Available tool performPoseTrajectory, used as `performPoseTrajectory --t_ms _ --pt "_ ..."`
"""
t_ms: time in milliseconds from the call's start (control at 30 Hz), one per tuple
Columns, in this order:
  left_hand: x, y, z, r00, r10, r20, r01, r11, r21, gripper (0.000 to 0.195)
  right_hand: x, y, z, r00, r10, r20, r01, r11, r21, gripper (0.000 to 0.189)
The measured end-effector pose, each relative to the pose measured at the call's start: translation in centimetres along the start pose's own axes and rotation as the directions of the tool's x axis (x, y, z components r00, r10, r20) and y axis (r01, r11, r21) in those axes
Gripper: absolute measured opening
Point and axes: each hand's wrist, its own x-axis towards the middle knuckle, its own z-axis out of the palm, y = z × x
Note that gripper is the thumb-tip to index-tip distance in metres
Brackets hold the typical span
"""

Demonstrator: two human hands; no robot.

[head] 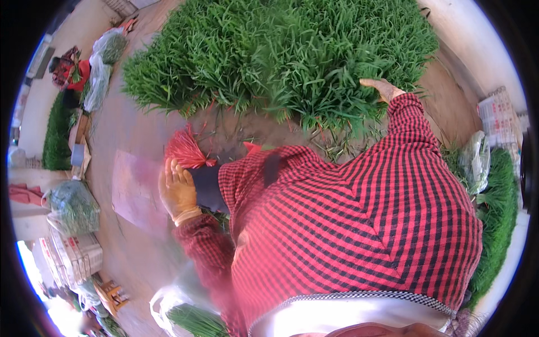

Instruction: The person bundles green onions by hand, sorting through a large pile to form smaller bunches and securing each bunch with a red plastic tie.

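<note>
My right hand (383, 89) reaches to the right front edge of a broad mass of upright green leafy vegetable bunches (269, 59); whether it grips any leaves is unclear. My left hand (179, 187) is gloved and raised palm-up at the left, fingers extended, with nothing seen in it. Just beyond its fingertips lies a bundle of red plastic ties (187, 147), on or beside my dark-clad leg. Loose leaves and stems (341, 145) are scattered on the floor between me and the bunches.
At lower left stands a plastic bag of greens (198, 318); a flat pinkish sheet (134, 189) lies nearby. Bagged greens (76, 206), crates (80, 252) and a small wooden stool (111, 297) line the left. Another person (71, 71) sits upper left. More greens (497, 223) lie along the right wall.
</note>
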Motion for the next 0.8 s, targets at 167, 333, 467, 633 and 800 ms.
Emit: performPoseTrajectory --t_ms 167,333,467,633,800 --pt "0.1 1.4 -0.5 0.992 -0.055 0.111 0.068 0.991 -0.118 0.042 5.0 -0.7 -5.9 0.941 -0.176 -0.288 0.293 0.851 0.437 0.056" --pt "-1.9 2.7 -1.1 1.0 -0.017 -0.001 0.016 0.995 -0.101 0.04 7.0 -2.0 -6.4 0.764 -0.294 -0.574 0.295 0.951 -0.093 0.015" --pt "0.0 0.9 -1.2 0.997 -0.068 0.03 0.071 0.993 -0.099 0.039 14.2 2.1 -11.1 0.75 -0.388 -0.536 0.166 0.895 -0.415 0.02" --pt "-1.6 2.0 -0.7 0.999 -0.032 0.027 0.033 0.997 -0.073 0.038 15.2 1.2 -8.5 0.835 -0.371 -0.406 0.155 0.867 -0.474 0.025" --pt "-1.8 2.6 -0.9 1.0 -0.015 0.006 0.015 0.998 -0.068 0.037 10.3 -0.9 -6.3 0.865 -0.362 -0.348 0.106 0.809 -0.578 0.026"
